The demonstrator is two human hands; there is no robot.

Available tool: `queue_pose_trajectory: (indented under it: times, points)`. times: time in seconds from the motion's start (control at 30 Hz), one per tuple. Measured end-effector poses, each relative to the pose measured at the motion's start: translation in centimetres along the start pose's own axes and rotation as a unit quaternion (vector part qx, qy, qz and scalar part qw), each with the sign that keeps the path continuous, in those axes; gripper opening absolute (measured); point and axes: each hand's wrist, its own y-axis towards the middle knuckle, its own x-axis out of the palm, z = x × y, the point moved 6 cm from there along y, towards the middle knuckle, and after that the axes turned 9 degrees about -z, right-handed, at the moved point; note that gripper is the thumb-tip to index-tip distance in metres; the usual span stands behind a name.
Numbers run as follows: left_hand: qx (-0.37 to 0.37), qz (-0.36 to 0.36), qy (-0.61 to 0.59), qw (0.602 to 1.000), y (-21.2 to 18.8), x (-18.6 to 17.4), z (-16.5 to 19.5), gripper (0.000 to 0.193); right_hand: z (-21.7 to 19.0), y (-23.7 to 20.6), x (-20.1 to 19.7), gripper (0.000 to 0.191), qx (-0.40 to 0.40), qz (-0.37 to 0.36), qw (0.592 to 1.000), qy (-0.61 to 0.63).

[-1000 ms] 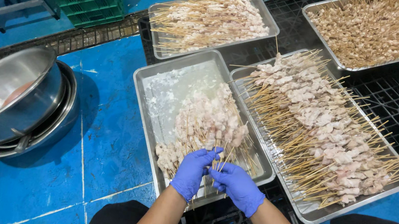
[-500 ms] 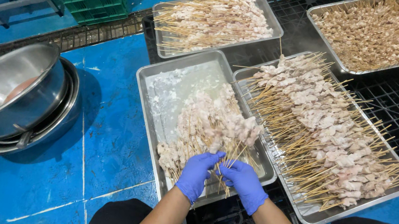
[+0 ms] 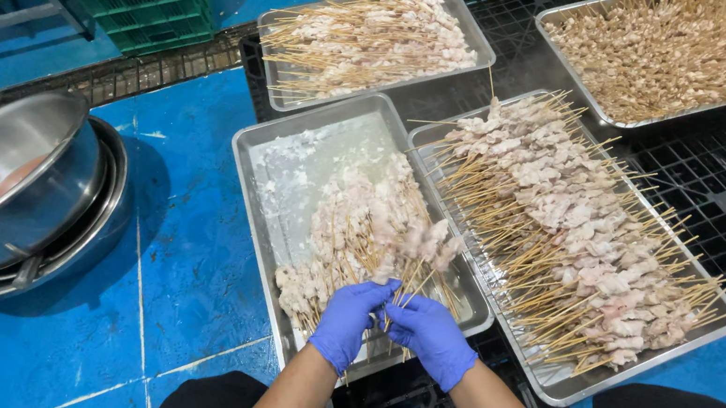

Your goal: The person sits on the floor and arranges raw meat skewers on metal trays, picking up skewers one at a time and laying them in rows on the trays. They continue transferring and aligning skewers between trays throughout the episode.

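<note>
Low in the frame, left hand [image 3: 345,317] and right hand [image 3: 431,337], blue-gloved, meet, each grip closed on blurred skewers [image 3: 406,267] over the centre tray [image 3: 264,183]; fingertips hidden. Farther right, a skewer-filled tray [image 3: 709,333].

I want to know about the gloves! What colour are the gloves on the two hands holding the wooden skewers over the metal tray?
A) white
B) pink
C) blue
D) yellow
C: both the left hand and the right hand wear blue gloves while they grip thin wooden skewers of pale meat above the rectangular silver metal tray.
</note>
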Motion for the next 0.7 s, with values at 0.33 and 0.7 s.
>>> queue_pose_trajectory:
  times: [0.33,0.7]
  points:
    - [0.085,-0.005,-0.104,0.991,0.9,-0.8,0.7,0.031,-0.6,0.5,-0.5,0.018,-0.018,-0.032,0.998,0.052]
    - [0.078,0.027,-0.262,0.962,1.4,-1.1,-2.1,0.030,2.3,-0.8,2.7,0.019,0.021,0.016,0.997,-0.076]
